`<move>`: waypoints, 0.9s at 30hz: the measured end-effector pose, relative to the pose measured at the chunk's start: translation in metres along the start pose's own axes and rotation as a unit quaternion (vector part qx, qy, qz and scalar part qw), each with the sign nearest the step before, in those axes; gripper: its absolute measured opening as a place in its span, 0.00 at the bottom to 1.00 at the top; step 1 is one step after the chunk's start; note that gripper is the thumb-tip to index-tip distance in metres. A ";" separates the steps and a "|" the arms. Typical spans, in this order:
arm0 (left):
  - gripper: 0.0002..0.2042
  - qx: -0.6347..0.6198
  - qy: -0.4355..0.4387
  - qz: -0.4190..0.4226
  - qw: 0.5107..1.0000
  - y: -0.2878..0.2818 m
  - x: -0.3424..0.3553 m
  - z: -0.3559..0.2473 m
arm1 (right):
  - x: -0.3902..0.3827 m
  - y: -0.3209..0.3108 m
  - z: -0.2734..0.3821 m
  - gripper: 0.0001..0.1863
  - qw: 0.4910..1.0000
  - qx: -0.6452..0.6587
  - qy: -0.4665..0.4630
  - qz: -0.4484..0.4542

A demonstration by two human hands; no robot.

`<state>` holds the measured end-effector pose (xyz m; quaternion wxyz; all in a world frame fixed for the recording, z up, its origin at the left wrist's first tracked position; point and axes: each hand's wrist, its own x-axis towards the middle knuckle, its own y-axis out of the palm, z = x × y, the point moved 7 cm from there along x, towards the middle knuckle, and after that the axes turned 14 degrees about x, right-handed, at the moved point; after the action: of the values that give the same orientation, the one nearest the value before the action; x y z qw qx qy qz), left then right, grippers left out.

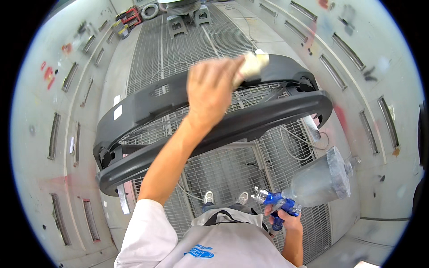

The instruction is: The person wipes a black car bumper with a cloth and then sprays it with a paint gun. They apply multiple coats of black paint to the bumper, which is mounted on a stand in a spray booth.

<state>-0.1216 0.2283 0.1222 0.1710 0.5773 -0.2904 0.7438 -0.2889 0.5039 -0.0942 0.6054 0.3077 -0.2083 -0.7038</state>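
Stretched out ahead of me, my left hand [209, 89] is closed round a crumpled cream-white cloth [251, 66], slightly blurred, at the far upper edge of a matt dark-grey car bumper [142, 106]. Whether the cloth touches the surface, I cannot tell. The bumper spans from left to right in front of me, raised above the floor. Low at my right side, my right hand [287, 219] grips the handle of a blue spray gun [286, 206]. A large cloudy, paint-stained cup [318, 177] is attached to the gun, and its silver nozzle points left.
Metal floor grating [196, 44] runs beneath the bumper. A thin hose [292, 149] curls across the floor at right. Plastic stools [177, 26] stand at the far end, with a tyre [149, 11] and cans [120, 29] to their left. Paint-marked walls with slots rise on both sides.
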 end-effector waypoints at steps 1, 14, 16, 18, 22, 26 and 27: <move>0.18 0.023 0.020 -0.058 0.998 -0.002 0.019 -0.004 | -0.005 -0.006 0.006 0.26 1.000 -0.002 -0.004 -0.019; 0.19 0.052 0.267 0.376 0.886 0.101 -0.069 -0.003 | -0.003 -0.063 0.033 0.30 1.000 0.015 0.014 0.011; 0.19 0.068 0.271 0.367 0.887 0.095 -0.071 -0.005 | 0.000 -0.066 0.036 0.30 1.000 0.011 0.016 0.020; 0.18 0.082 0.268 0.380 0.881 0.082 -0.072 0.004 | 0.003 -0.068 0.037 0.27 0.999 0.008 0.024 0.021; 0.17 0.093 0.267 0.390 0.877 0.061 -0.076 0.018 | 0.010 -0.070 0.035 0.24 0.997 0.038 0.050 0.040; 0.15 -0.098 0.055 0.385 0.916 0.079 -0.076 0.025 | 0.023 -0.067 0.035 0.26 0.998 0.033 0.042 0.037; 0.12 -0.147 -0.066 0.375 0.913 0.091 -0.077 0.030 | 0.025 -0.067 0.034 0.27 0.998 0.033 0.040 0.032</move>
<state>-0.1312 0.1450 0.0321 -0.0569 0.4416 -0.6024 0.6625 -0.3631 0.4885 -0.1185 0.6252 0.3481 -0.2168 -0.6640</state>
